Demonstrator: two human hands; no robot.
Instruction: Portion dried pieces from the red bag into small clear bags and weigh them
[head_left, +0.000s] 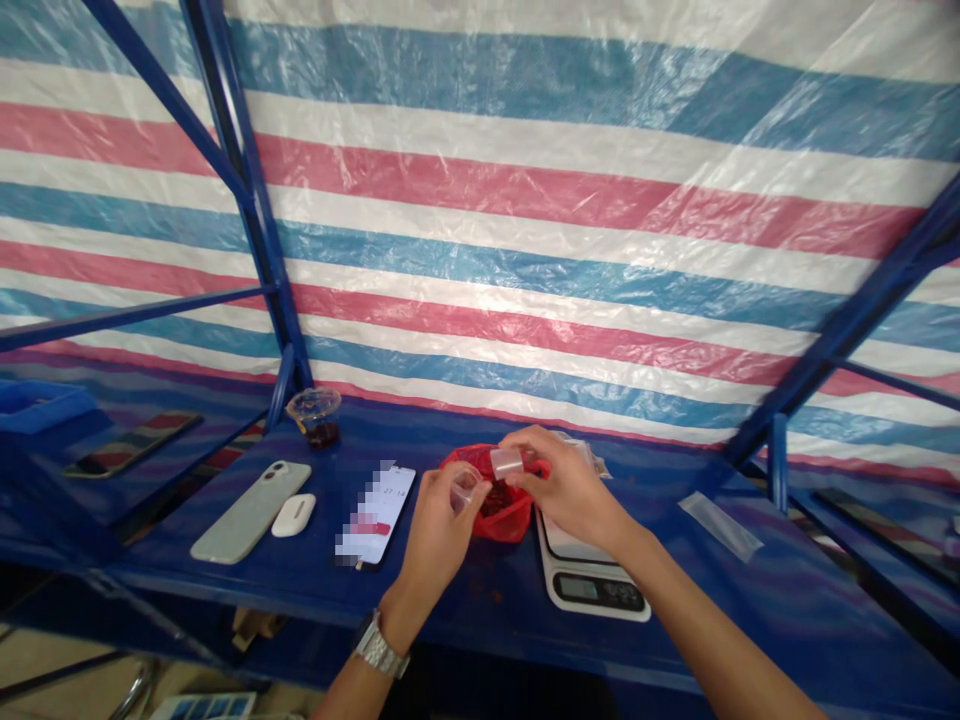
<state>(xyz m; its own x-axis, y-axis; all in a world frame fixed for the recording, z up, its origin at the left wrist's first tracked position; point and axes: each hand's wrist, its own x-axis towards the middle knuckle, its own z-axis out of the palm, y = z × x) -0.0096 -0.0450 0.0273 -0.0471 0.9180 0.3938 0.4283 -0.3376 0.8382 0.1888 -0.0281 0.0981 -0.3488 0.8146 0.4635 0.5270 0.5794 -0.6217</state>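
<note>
My left hand (439,525) is closed around a small clear plastic cup (463,490), held over a red plastic bag (501,515) with dark contents. My right hand (562,485) pinches a second small clear container or lid (507,463) just above and right of the cup. Both hands meet over the red bag, which sits on the blue table (465,590) beside a white digital scale (589,580). A metal watch is on my left wrist.
To the left lie a phone with its screen up (375,515), a white earbud case (293,514) and a face-down phone (251,510). A clear cup with dark contents (316,415) stands by the blue frame post. A clear plastic strip (720,525) lies right. A striped tarp hangs behind.
</note>
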